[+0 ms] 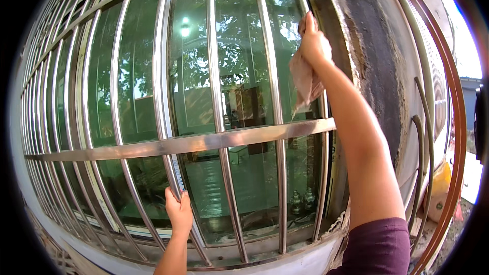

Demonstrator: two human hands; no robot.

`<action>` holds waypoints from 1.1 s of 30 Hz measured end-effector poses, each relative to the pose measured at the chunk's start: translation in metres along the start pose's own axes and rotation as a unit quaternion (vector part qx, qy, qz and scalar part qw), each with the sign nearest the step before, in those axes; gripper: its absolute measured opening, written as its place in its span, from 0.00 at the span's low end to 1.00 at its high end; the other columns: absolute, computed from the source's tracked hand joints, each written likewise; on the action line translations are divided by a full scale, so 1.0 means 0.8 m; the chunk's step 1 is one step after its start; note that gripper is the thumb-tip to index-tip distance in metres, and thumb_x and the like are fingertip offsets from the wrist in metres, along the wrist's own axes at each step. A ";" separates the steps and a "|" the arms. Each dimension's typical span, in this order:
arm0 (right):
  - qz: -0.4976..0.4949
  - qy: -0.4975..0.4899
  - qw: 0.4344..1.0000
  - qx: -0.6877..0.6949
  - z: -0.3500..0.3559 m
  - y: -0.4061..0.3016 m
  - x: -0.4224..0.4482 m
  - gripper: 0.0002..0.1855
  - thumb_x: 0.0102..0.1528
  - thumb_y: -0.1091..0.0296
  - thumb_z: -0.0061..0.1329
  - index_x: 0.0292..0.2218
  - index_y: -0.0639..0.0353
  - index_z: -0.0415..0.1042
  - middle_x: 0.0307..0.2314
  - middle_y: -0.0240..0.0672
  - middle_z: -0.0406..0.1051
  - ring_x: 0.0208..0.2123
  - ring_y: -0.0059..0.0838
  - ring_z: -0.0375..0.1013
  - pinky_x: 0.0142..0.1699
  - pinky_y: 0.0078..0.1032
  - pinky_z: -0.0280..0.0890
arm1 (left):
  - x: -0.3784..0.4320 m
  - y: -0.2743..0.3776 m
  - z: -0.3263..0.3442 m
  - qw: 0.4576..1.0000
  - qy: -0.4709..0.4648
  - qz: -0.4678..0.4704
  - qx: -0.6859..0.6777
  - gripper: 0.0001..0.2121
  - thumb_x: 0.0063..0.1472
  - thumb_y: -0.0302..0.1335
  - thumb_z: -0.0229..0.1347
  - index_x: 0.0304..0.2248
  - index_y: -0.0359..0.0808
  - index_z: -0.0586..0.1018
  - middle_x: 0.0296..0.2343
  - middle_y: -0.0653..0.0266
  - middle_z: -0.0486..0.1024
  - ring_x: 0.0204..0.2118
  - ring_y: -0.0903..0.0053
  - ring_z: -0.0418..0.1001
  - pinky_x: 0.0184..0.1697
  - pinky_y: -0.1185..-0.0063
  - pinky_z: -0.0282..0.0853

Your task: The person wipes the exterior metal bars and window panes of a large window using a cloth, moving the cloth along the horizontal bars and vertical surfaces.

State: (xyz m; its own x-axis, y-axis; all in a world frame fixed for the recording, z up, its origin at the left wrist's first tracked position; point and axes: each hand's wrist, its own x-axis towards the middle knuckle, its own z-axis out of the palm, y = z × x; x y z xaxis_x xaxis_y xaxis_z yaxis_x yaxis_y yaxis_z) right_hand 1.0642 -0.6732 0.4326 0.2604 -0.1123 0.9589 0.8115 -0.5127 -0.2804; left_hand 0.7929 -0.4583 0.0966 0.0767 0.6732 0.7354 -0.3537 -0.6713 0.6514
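A grille of shiny metal bars (215,65) stands before a green-tinted glass window (191,99). My left hand (178,210) grips one upright bar low down, below the flat metal crossbar (198,142). High on the right, my right hand (316,46) is closed around a pale pinkish cloth (305,80) at the rightmost upright bar. The cloth hangs down from the hand towards the crossbar. The fingers and the bunched cloth hide part of that bar, so how far it wraps around cannot be told.
Right of the grille runs a rough, dark wall edge (376,53), then bent pipes (418,160) and a reddish-brown pipe (460,122). A pale ledge (317,258) lies under the bars. Two small ornaments (301,200) show at the window's lower right.
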 end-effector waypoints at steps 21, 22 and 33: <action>-0.067 0.056 0.991 0.101 0.011 -0.004 0.134 0.38 0.43 0.62 0.41 0.52 0.62 0.40 0.36 0.60 0.63 0.40 0.52 0.64 0.44 0.35 0.60 | -0.003 0.003 -0.002 0.996 0.051 0.016 0.074 0.03 0.53 0.20 0.44 0.28 0.34 0.62 0.15 0.73 0.58 0.16 0.90 0.54 0.18 0.87 0.52; -0.067 0.046 0.991 0.110 0.013 0.006 0.114 0.39 0.42 0.63 0.41 0.52 0.62 0.40 0.35 0.60 0.64 0.39 0.53 0.65 0.44 0.35 0.60 | -0.003 0.008 0.001 0.997 0.044 0.007 0.057 0.04 0.53 0.20 0.44 0.28 0.34 0.62 0.15 0.73 0.59 0.16 0.90 0.55 0.19 0.87 0.52; 0.024 -0.032 0.998 0.041 0.000 0.058 -0.153 0.30 0.47 0.59 0.42 0.47 0.63 0.46 0.24 0.58 0.67 0.27 0.55 0.68 0.34 0.40 0.63 | 0.004 -0.002 -0.009 0.999 -0.031 0.023 0.014 0.06 0.52 0.20 0.47 0.30 0.33 0.62 0.18 0.69 0.62 0.19 0.86 0.60 0.22 0.85 0.58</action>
State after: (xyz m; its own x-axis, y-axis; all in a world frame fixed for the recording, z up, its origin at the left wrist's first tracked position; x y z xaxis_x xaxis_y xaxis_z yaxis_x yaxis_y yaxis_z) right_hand 1.0701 -0.6834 0.3020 0.3301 -0.0789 0.9406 0.8365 -0.4373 -0.3302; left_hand 0.7873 -0.4529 0.0966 0.1180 0.6216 0.7744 -0.3322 -0.7102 0.6207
